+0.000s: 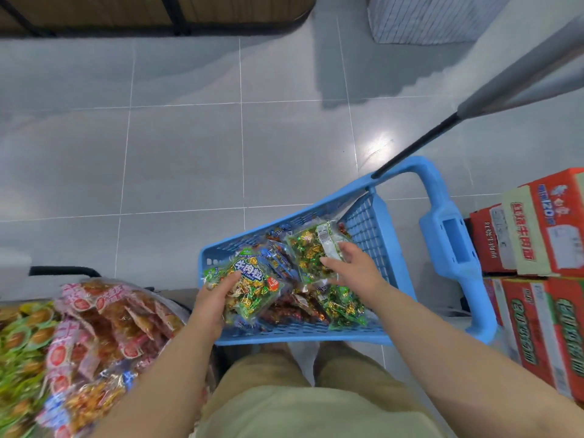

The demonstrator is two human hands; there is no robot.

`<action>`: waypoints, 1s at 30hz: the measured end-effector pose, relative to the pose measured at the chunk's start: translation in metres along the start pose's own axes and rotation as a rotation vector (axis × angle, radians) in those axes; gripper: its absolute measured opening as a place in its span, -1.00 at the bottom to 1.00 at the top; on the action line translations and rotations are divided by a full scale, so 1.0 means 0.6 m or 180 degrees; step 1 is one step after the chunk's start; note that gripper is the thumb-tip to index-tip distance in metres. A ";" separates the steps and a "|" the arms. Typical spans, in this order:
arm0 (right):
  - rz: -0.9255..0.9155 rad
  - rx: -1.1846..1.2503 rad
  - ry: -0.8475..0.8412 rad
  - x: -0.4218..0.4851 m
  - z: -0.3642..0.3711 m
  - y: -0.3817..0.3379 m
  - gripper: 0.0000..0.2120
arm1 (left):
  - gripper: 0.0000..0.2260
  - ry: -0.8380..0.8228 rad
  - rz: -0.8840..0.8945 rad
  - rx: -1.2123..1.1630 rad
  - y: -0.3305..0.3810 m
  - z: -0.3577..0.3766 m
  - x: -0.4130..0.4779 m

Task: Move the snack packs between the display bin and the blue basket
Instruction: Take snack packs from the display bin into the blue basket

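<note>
Two green snack packs of foil-wrapped sweets are held over a blue basket (284, 335) that stands on a grey tiled floor (189, 153). The nearer green pack (252, 284), printed with white characters on a blue band, is gripped at the basket's left end by the left hand (211, 303). The thumb is laid on the pack's face and the fingers are curled beneath it. The second green pack (308, 249), turned so that a white label is shown, is held near the basket's far right corner by the right hand (350, 267). Its fingers are closed over the label edge and the thumb is pressed along the near side.

More packs are seen lying in the basket under the hands: a third green pack (343, 306) at the near right, and red-brown packs (284, 311) in the middle. A blue handle (452, 241) is raised at the basket's right end, and a black rod (414, 150) is seen slanting up from its far corner.

At the lower left, a display bin (177, 295) is piled with pink-and-orange packs (104, 317) and blurred green ones (19, 343); little of the bin itself can be made out. Stacked red cartons (537, 235) are seen to the right of the basket. Khaki shorts (284, 399) are seen at the bottom edge.
</note>
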State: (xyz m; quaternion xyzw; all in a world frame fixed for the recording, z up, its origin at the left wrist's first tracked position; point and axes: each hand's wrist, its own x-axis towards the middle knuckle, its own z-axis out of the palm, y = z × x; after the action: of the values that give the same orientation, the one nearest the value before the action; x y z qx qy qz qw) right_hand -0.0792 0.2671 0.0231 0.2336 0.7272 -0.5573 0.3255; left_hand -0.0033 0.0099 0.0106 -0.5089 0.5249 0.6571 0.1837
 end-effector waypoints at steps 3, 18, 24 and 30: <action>0.0038 0.0195 -0.0178 -0.020 0.012 -0.018 -0.26 | -0.75 0.0276 0.0195 -0.0118 -0.019 -0.024 -0.033; 0.0946 -0.0420 -0.2533 -0.219 0.192 -0.006 -0.90 | -0.27 0.2150 0.0446 -0.1986 -0.272 -0.148 -0.345; 0.1167 -0.0858 -0.3310 -0.350 0.310 0.049 -0.86 | -0.18 0.2812 0.0648 -0.2384 -0.382 -0.226 -0.466; 0.1958 -0.1112 -0.4071 -0.501 0.418 0.148 -0.54 | -0.57 0.3310 0.0796 -0.2950 -0.526 -0.332 -0.578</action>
State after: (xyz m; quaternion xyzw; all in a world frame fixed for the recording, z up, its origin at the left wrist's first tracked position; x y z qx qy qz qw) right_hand 0.2405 0.0566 0.1433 0.0008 0.3747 -0.3441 0.8610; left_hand 0.4802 0.0570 0.1646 -0.7184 0.2653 0.5009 -0.4032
